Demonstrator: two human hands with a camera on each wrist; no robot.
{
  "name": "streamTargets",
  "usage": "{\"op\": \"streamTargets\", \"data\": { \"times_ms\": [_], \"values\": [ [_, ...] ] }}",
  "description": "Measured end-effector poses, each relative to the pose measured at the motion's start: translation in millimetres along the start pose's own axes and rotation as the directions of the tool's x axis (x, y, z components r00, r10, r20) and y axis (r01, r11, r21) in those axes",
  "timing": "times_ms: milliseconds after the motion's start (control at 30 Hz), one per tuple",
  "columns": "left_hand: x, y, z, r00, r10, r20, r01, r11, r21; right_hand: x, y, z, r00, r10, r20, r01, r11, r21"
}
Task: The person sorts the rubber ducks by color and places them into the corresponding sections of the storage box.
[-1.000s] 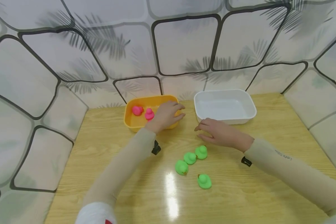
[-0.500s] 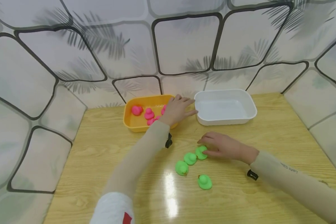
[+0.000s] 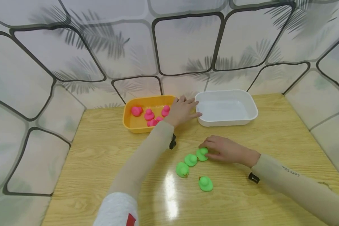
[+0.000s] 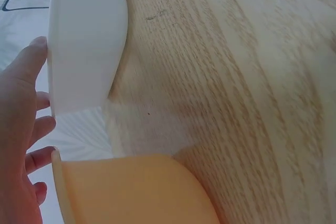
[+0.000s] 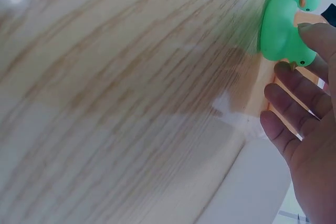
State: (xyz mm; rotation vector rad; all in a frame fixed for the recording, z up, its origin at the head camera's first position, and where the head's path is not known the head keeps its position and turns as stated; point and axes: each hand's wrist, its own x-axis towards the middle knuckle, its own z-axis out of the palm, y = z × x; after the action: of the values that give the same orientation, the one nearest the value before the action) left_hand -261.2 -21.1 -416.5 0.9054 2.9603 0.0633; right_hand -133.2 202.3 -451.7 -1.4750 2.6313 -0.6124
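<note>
My right hand (image 3: 228, 149) reaches over the table to the uppermost green rubber duck (image 3: 201, 154) of a slanting row. In the right wrist view, thumb and index finger pinch this duck (image 5: 281, 27) about its head, while the other fingers stay spread. It still sits on the wood. My left hand (image 3: 182, 110) lies with spread fingers across the gap between a yellow-orange tub (image 3: 138, 130) and a white tub (image 3: 228, 123). Its thumb meets the white tub's rim (image 4: 51, 51) in the left wrist view; another fingertip is right at the orange rim (image 4: 59, 174).
Several pink rubber ducks (image 3: 149, 115) lie in the orange tub. Two more green ducks (image 3: 191, 160) continue the row, and a separate green duck (image 3: 205, 184) sits nearer the front. A patterned wall (image 3: 186, 47) stands close behind both tubs.
My left hand has moved right, from above the orange tub to the gap between the tubs. My right hand has come down from the white tub's front to the uppermost green duck.
</note>
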Motion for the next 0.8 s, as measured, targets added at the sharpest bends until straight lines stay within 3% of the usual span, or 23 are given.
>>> {"op": "streamTargets", "data": {
  "times_ms": [500, 800],
  "values": [
    [-4.2, -4.4, 2.0, 1.000, -0.017, 0.000, 0.017, 1.000, -0.023, -1.7, -2.2, -6.5, 0.999, 0.023, 0.026, -0.023, 1.000, -0.015],
    [-5.7, -5.7, 0.9, 1.000, -0.003, 0.000, 0.003, 1.000, 0.000, -3.3, 0.8, -34.0, 0.996, 0.095, 0.002, -0.095, 0.995, -0.018]
  ]
}}
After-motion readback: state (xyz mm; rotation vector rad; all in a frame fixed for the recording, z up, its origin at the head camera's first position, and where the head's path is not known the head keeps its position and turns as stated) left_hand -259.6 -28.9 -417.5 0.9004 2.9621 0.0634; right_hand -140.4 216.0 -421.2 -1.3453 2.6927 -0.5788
